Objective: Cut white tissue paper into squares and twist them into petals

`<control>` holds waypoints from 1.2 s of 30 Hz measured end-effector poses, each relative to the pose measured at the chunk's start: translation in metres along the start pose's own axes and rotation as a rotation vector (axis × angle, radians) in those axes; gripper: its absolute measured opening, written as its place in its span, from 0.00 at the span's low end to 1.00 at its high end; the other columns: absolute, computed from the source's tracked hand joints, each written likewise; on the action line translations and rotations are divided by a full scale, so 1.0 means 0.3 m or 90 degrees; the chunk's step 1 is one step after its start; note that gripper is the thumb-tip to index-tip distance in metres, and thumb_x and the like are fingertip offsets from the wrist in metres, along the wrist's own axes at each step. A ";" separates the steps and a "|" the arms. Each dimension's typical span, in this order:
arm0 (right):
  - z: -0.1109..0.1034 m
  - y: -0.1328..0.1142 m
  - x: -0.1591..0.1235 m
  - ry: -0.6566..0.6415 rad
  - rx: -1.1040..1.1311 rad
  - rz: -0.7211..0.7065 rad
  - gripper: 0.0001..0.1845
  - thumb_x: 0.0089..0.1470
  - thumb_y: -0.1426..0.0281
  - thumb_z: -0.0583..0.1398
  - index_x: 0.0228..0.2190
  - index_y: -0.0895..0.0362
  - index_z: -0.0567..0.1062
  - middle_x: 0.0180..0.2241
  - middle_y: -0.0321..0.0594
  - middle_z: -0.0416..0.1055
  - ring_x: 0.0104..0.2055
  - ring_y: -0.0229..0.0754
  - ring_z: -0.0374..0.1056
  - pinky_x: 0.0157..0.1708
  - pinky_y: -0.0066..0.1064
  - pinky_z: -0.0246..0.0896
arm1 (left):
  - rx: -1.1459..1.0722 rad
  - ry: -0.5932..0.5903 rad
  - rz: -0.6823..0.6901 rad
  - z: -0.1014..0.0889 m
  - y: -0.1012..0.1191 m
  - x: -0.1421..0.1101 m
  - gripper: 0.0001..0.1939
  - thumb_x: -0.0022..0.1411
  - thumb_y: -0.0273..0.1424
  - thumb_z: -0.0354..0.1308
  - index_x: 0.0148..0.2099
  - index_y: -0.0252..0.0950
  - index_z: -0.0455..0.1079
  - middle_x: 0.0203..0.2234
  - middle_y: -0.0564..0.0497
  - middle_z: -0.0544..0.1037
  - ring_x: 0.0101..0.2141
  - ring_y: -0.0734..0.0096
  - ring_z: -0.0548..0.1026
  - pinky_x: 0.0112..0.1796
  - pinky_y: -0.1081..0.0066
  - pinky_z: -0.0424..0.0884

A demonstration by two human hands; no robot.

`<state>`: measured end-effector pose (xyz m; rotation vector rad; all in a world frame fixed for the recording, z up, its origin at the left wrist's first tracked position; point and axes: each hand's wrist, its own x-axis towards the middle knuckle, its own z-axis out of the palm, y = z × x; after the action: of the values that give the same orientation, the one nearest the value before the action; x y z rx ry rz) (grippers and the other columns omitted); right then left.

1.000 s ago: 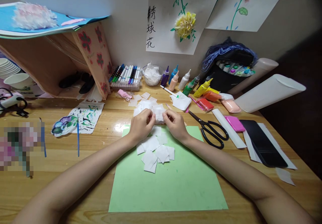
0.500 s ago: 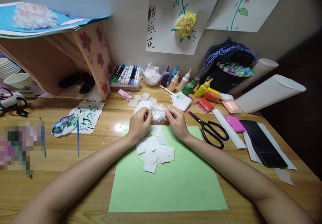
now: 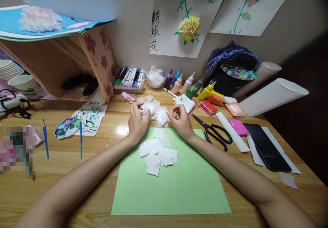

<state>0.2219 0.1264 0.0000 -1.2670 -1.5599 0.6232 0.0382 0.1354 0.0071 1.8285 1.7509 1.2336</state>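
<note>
White tissue-like paper pieces (image 3: pixel 151 108) lie in a loose heap beyond the green sheet (image 3: pixel 169 194). My left hand (image 3: pixel 138 123) curls round the left side of the heap, with white paper between its thumb and fingers. At the heap's right edge, my right hand (image 3: pixel 181 121) has its fingers bent into a pinch. A thin pinkish pointed stick pokes out of them, its far end hidden. One crumpled white piece (image 3: pixel 162 117) sits against the right thumb. Nearer me, several white paper squares (image 3: pixel 155 146) overlap on the green sheet.
Black-handled scissors (image 3: pixel 216 130) lie right of the green sheet, near a dark phone (image 3: pixel 266 146). Paint bottles (image 3: pixel 189 83), a marker box (image 3: pixel 129 79) and a glass bowl (image 3: pixel 155 79) of white paper line the wall. Two blue paintbrushes (image 3: pixel 81 141) rest at left.
My hands have moved slightly apart. The white paper stretched between them before is now bunched by the left hand, with one piece at the right thumb. The left hand's fingers have opened somewhat.
</note>
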 end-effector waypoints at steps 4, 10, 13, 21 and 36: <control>-0.037 -0.030 0.001 -0.278 -0.088 -0.239 0.04 0.49 0.68 0.61 0.27 0.56 0.71 0.24 0.33 0.61 0.27 0.36 0.57 0.30 0.30 0.54 | -0.036 0.026 0.011 0.002 -0.001 -0.001 0.12 0.59 0.28 0.51 0.46 0.37 0.57 0.42 0.46 0.65 0.42 0.66 0.67 0.43 0.65 0.63; -0.040 -0.049 0.004 -0.395 -0.165 -0.307 0.02 0.47 0.72 0.61 0.27 0.57 0.73 0.24 0.35 0.64 0.29 0.38 0.61 0.29 0.30 0.54 | -0.060 0.045 0.052 -0.003 0.000 -0.004 0.12 0.58 0.24 0.49 0.45 0.38 0.57 0.40 0.47 0.65 0.41 0.67 0.66 0.43 0.66 0.64; -0.029 -0.043 -0.003 -0.396 -0.169 -0.300 0.02 0.48 0.74 0.59 0.25 0.57 0.73 0.24 0.35 0.65 0.28 0.38 0.60 0.30 0.30 0.54 | -0.062 0.031 0.075 -0.006 0.006 -0.006 0.11 0.57 0.23 0.48 0.44 0.37 0.58 0.38 0.48 0.65 0.40 0.68 0.67 0.40 0.68 0.65; -0.066 -0.053 0.020 -0.471 -0.086 -0.268 0.03 0.49 0.70 0.60 0.28 0.57 0.73 0.25 0.34 0.64 0.27 0.36 0.60 0.29 0.29 0.56 | -0.064 -0.138 0.219 -0.026 0.035 -0.029 0.04 0.59 0.25 0.48 0.36 0.37 0.63 0.31 0.52 0.69 0.32 0.72 0.67 0.34 0.72 0.63; -0.116 -0.098 0.047 -0.581 -0.023 -0.174 0.02 0.48 0.71 0.60 0.27 0.57 0.74 0.26 0.35 0.67 0.27 0.35 0.62 0.27 0.27 0.57 | -0.044 -0.259 0.240 -0.027 0.043 -0.034 0.07 0.56 0.25 0.49 0.30 0.37 0.67 0.25 0.54 0.69 0.25 0.76 0.66 0.28 0.74 0.60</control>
<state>0.2417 0.1236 0.0433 -0.7766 -2.4363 1.0776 0.0418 0.1209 0.0176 2.2429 1.1710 0.9352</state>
